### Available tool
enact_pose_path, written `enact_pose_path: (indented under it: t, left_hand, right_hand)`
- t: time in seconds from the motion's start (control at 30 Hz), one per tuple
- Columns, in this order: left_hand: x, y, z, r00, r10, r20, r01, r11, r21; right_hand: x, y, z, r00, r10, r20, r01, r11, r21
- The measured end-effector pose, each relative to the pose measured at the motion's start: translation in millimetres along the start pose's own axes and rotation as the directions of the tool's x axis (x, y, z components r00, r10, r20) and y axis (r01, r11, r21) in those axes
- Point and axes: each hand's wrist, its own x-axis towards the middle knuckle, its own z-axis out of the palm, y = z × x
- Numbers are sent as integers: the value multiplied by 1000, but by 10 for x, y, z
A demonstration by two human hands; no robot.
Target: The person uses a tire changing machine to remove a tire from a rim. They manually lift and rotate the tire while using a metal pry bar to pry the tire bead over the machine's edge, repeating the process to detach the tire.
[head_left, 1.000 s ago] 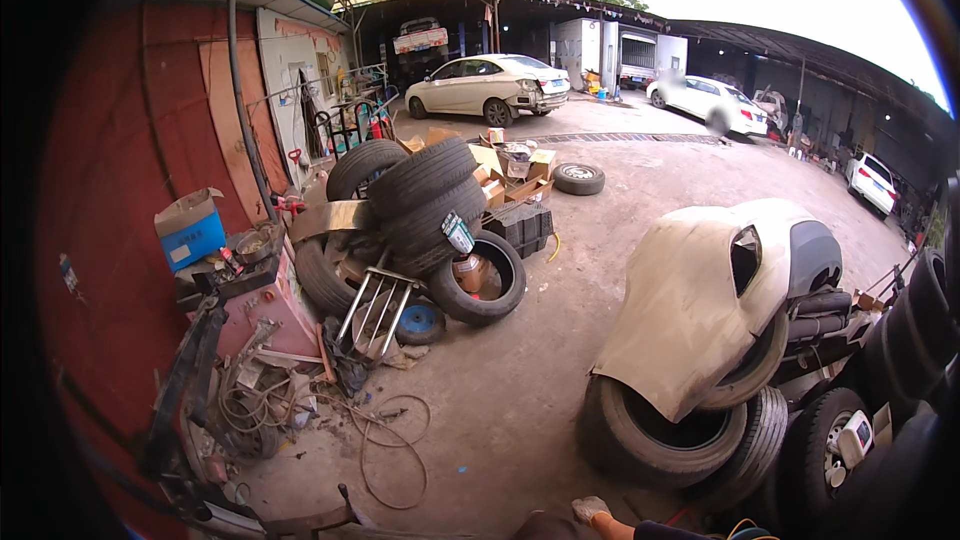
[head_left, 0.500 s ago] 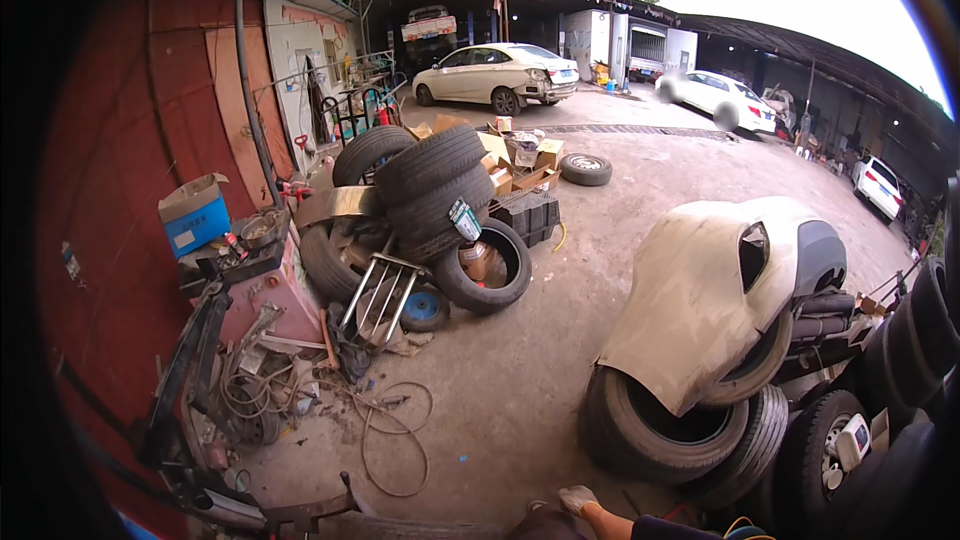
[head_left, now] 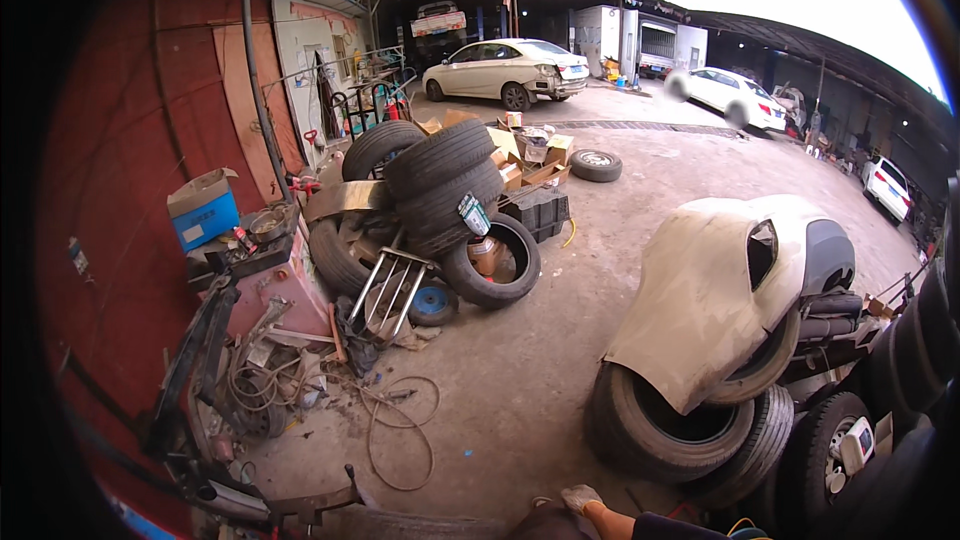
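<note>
My right hand (head_left: 580, 496), in what looks like a pale glove, shows at the lower edge beside a dark trouser leg (head_left: 540, 522); whether it holds anything is too small to make out. My left hand is out of view. In front of me, along the bottom, lie a dark metal frame (head_left: 320, 500) and a coiled hose (head_left: 400, 440) on the concrete floor (head_left: 520, 380). To the right of my hand, a cream car body panel (head_left: 690, 310) rests on loose tyres (head_left: 640, 430), with a wheel (head_left: 828, 460) beside them.
Left: red wall (head_left: 120, 240), pink cabinet (head_left: 280, 290) under a blue box (head_left: 205, 225). Middle: tyre pile (head_left: 440, 190), metal rack (head_left: 395, 290), cartons (head_left: 550, 165), black crate (head_left: 535, 215). Far right: stacked tyres (head_left: 915, 340). Behind: several white cars (head_left: 500, 70) and a roofed workshop.
The whole view has shifted slightly rightward in the picture, as my head has turned a little to the left. My right hand remains at the lower edge; nothing else has visibly moved.
</note>
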Motion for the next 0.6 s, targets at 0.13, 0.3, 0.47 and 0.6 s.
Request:
enact_pose_path:
  t: [0.13,0.3,0.47,0.6]
  left_hand:
    - [-37,-114,-55,1000,-26,-7,26,999,-19]
    - [-31,-183,51,999,-23,27,24,999,-41]
    - [33,-260,-22,1000,10,11,-9,999,-43]
    - [54,-294,-14,1000,-2,29,3,999,-50]
  right_hand:
    - [-192,-53,-151,979,-179,100,199,945,-261]
    - [-12,145,-97,977,-211,30,209,925,-318]
    - [-265,-221,-258,993,107,-49,-98,982,160]
    - [-239,-212,-232,982,175,-77,-148,951,272]
